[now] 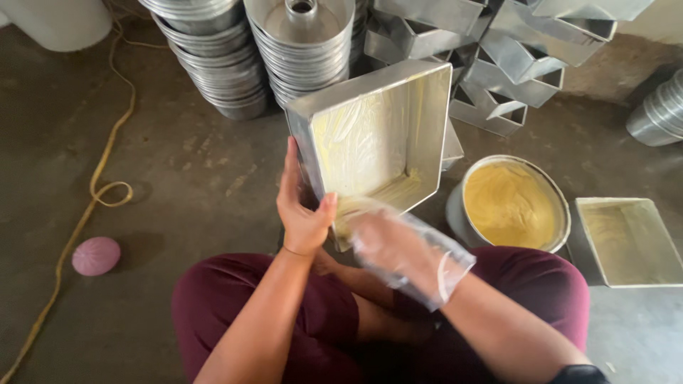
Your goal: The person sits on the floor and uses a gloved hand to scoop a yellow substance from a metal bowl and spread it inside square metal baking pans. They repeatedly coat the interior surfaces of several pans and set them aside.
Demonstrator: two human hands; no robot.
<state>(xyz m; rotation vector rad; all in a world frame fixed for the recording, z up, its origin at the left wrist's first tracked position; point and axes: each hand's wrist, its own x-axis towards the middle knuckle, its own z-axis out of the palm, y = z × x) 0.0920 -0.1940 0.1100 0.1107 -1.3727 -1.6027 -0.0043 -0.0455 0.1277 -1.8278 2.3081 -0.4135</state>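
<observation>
The left hand (302, 206) has its grip clamped on the near corner of a square metal baking tin (377, 135), tilted up with its open face toward the person. The tin's inner walls are smeared with pale yellow grease. The right hand (395, 245), in a clear plastic bag (441, 267), presses loosely curled against the tin's lower edge just beside that grip. A bowl of yellow grease (512, 203) sits on the floor to the right.

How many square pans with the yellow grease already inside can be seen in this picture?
2. One square pan is tilted up, the left hand holding its edge and the bagged right hand at its lower edge. The other greased pan lies on the floor at right. Stacked pans behind may hide more.
</observation>
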